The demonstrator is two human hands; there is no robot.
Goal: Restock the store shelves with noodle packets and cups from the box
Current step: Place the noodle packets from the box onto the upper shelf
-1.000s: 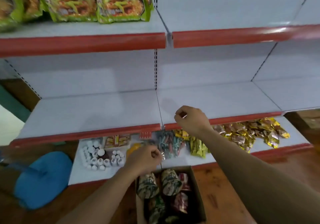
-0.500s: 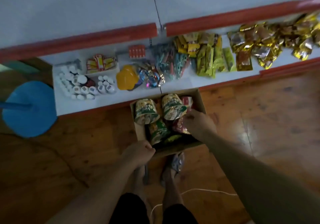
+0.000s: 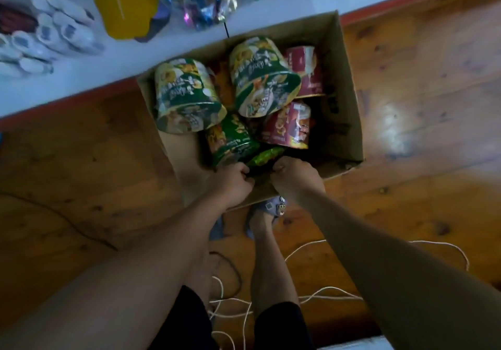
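At near edge of box: left hand, right hand, fingers curled, gripping green packet.

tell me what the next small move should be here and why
Probably lift the green packet straight up out of the box. The left hand and right hand both appear to grip its near edge with curled fingers, and it lies low beside the cups, so pulling up should free it without toppling them.
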